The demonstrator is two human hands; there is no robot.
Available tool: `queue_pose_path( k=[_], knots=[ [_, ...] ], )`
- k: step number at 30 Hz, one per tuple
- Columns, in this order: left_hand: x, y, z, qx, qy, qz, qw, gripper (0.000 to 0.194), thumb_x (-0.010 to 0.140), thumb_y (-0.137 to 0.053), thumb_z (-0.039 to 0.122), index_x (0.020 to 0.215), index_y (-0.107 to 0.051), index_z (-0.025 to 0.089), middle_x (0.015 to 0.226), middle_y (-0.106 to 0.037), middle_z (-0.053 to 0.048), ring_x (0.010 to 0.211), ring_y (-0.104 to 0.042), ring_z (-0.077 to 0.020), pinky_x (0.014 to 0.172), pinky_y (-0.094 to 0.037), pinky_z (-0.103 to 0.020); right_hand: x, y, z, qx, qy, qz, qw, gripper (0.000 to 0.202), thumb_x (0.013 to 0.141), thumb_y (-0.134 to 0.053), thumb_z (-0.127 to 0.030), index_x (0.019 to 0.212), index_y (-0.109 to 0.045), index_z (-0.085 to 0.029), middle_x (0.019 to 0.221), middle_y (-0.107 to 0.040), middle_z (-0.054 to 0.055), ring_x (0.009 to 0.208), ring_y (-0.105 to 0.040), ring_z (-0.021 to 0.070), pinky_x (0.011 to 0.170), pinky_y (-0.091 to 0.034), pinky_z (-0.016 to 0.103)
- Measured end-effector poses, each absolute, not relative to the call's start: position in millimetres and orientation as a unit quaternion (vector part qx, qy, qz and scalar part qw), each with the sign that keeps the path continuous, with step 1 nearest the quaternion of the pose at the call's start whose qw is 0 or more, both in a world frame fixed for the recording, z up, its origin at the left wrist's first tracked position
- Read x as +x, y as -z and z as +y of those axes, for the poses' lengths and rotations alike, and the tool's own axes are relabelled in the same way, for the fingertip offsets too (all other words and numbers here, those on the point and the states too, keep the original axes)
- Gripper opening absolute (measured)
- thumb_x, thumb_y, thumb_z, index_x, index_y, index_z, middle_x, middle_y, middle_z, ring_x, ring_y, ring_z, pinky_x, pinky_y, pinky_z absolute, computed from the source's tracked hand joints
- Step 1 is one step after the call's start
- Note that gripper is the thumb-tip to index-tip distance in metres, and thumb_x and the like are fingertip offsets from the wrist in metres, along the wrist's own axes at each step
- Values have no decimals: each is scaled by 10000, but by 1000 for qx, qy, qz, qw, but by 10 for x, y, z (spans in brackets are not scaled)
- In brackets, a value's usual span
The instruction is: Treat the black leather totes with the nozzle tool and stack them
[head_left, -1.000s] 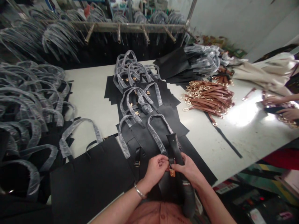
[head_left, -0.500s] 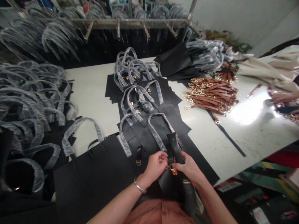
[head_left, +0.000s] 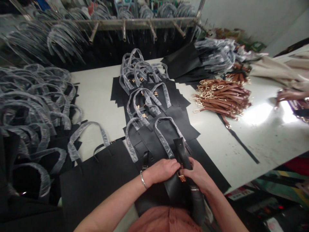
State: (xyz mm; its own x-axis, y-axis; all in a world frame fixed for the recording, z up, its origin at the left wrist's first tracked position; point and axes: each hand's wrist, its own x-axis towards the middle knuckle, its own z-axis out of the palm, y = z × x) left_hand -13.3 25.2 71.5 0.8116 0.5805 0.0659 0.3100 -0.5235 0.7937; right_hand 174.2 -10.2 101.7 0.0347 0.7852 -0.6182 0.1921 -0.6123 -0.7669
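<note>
1. Because its thumb lies on the near face and its fingers go round behind, we take the right hand [head_left: 196, 175] to be gripping the black band [head_left: 181, 151], probably to keep that piece steady.
2. We see the gold buckle [head_left: 182, 177] just below the right thumb, between the 2 hands and near the wearer's body; it seems placed there for fingers from either side to reach.
3. While the left hand [head_left: 166, 169] comes in from the other side, back upward, its fingertips bend toward the buckle. Their contact is hidden, so we cannot tell whether they pinch anything.
4. Ahead of the hands, we find overlapping black panels [head_left: 190, 129] running up the white table [head_left: 96, 87], perhaps staggered so that each edge shows. A handle [head_left: 162, 141] just beyond the band wears clear plastic, likely against scratches.
5. To the left we have a heap of wrapped handles [head_left: 36, 106]; to the right, brown straps [head_left: 222, 100] lie bunched with gold fittings, which looks like sorting by kind.
6. Well apart, near the right edge, we notice a co-worker's hand [head_left: 287, 95]; its grip is too blurred to tell.
</note>
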Motion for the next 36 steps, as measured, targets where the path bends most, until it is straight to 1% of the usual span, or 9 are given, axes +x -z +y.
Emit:
queue_pose_path(
  k=[4,7,10,14,17,22,29,33,36],
  knots=[
    [-93,-617,185,816,-203,316,440,224,966,-364,200,901,-577,181,851,-589,-65,758,-559,-179,722,-470,-274,1745,-1014,-105,-677,-593,-355,254,219,599,-705,-165,789,-596,-165,704,-613,-29,658,-568,151,612,-449,256],
    [-45,-556,109,668,-294,434,528,248,983,-373,280,846,-559,189,791,-604,-32,726,-590,-152,728,-468,-257,1744,-1029,-110,-675,-595,-352,256,221,603,-711,-176,800,-610,-166,722,-628,-20,682,-581,161,630,-453,257],
    [-1,-536,45,509,-344,475,630,227,944,-474,346,865,-596,172,780,-646,-27,694,-642,-151,686,-485,-248,1745,-1049,-114,-668,-608,-345,256,230,607,-706,-184,819,-620,-167,737,-645,-11,688,-595,168,638,-458,258],
    [22,-562,0,462,-318,449,696,156,832,-624,297,859,-688,157,767,-696,-34,719,-659,-170,688,-494,-244,1749,-1079,-109,-650,-632,-335,257,269,609,-720,-206,857,-626,-159,783,-676,10,718,-616,181,655,-475,264],
    [19,-607,2,472,-308,457,688,133,793,-649,273,832,-722,170,766,-709,-28,725,-648,-174,686,-492,-242,1751,-1098,-109,-641,-642,-329,262,276,610,-715,-201,868,-626,-158,780,-676,8,714,-616,180,654,-476,265],
    [24,-618,26,489,-291,447,690,181,825,-608,296,736,-697,166,684,-668,-13,680,-612,-152,675,-460,-227,1740,-1109,-122,-639,-644,-331,258,253,608,-710,-199,843,-623,-165,762,-673,6,674,-607,169,619,-463,257],
    [112,-542,-56,416,-317,450,723,251,841,-610,413,782,-596,169,676,-612,-2,619,-586,-145,627,-468,-246,1720,-1072,-117,-658,-626,-322,269,230,592,-704,-183,802,-611,-166,703,-642,-18,642,-576,156,594,-448,257],
    [58,-625,-57,587,-310,465,585,146,884,-589,312,806,-622,193,770,-630,-13,721,-584,-151,700,-438,-243,1714,-1023,-121,-666,-615,-327,265,229,597,-713,-174,797,-604,-162,707,-615,-27,653,-561,146,599,-441,249],
    [12,-631,-18,671,-288,451,512,190,925,-526,273,775,-619,202,775,-625,-17,733,-573,-153,723,-419,-249,1705,-998,-121,-665,-618,-328,261,228,607,-711,-177,805,-600,-163,707,-611,-26,648,-560,146,590,-437,248]
  ],
)
